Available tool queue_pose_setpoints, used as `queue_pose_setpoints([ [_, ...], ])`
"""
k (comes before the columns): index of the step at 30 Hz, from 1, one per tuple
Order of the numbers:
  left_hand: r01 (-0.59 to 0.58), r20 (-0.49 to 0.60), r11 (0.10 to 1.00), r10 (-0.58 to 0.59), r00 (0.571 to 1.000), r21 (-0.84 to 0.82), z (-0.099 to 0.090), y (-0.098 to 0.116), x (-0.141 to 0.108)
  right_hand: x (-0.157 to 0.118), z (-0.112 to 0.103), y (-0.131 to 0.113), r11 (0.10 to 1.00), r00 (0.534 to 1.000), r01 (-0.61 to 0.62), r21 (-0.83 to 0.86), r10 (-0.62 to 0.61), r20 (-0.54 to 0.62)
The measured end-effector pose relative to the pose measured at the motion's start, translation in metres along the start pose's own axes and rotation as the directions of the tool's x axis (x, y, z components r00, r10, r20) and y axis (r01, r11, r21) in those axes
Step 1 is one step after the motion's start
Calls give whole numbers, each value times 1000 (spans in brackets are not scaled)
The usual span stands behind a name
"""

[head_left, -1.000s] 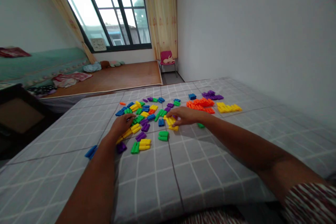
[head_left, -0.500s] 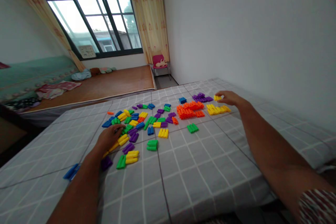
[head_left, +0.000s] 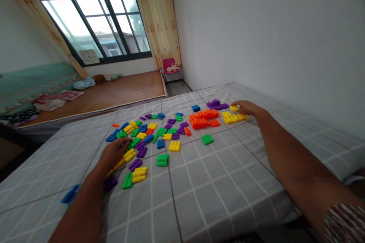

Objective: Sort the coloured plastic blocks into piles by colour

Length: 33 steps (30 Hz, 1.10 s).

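My right hand (head_left: 244,107) has its fingers closed on a yellow piece (head_left: 234,108), just above a group of yellow pieces (head_left: 232,118). Left of that group lie orange pieces (head_left: 201,120), with purple pieces (head_left: 216,104) behind them. My left hand (head_left: 116,152) reaches into the mixed pieces at the left, its fingertips at green pieces (head_left: 134,143); whether it grips one is hidden. Near its wrist are yellow pieces (head_left: 129,155) and a dark purple piece (head_left: 110,183).
A checked grey cloth (head_left: 205,186) covers the surface. Single green pieces (head_left: 207,139) and blue pieces (head_left: 195,108) lie apart from the larger groups. Blue pieces (head_left: 70,194) lie beside my left forearm. Beyond are a low bed (head_left: 134,87) and a pink chair (head_left: 170,64).
My right hand has lowered the yellow piece slightly toward the yellow group. The whole view has shifted a little; my left hand stays by the green pieces.
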<state>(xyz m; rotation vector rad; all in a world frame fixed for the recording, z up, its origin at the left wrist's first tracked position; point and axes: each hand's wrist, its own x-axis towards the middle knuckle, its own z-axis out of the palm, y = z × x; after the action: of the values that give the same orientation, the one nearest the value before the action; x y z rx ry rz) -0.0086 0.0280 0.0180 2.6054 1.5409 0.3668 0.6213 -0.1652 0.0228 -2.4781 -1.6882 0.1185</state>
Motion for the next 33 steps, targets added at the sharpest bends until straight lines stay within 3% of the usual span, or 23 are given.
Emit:
queue_pose_setpoints([
  [5, 1, 9, 1000, -1, 1000, 5, 1, -1, 1, 1, 0, 0, 998, 995, 4, 62, -10, 98],
  [10, -1, -1, 1000, 1, 1000, 21, 1, 0, 1, 3, 2, 3, 999, 999, -44, -16, 44, -1],
  [13, 2, 0, 1000, -2, 1000, 20, 1, -1, 1, 2, 5, -4, 994, 996, -90, -59, 91, 17],
  [18, -17, 13, 1000, 17, 1000, -17, 6, -8, 4, -2, 8, -16, 996, 997, -68, -49, 69, 25],
  [21, -28, 0, 999, 28, 1000, -20, 7, -9, 4, -10, 3, -19, 993, 991, -116, -16, 115, -61],
  [23, -20, -43, 999, 19, 999, -25, 4, -8, 1, -18, -6, -28, 989, 970, -144, 30, 147, -196],
  [25, 20, -107, 999, -25, 994, -48, -1, -9, -1, -25, -21, -48, 992, 922, -106, 70, 125, -366],
  [28, 127, -177, 986, -145, 973, -109, -8, -17, -5, -35, -43, -106, 987, 830, 135, 88, -64, -554],
  [30, 196, -226, 974, -218, 949, -114, -11, -25, -8, -43, -50, -159, 926, 801, 364, 97, -258, -541],
  [32, 260, -234, 958, -282, 930, -122, -12, -33, -11, -49, -47, -214, 814, 772, 568, 124, -475, -422],
  [33, 286, -220, 949, -310, 925, -133, -11, -36, -13, -51, -41, -240, 743, 729, 657, 127, -584, -358],
])
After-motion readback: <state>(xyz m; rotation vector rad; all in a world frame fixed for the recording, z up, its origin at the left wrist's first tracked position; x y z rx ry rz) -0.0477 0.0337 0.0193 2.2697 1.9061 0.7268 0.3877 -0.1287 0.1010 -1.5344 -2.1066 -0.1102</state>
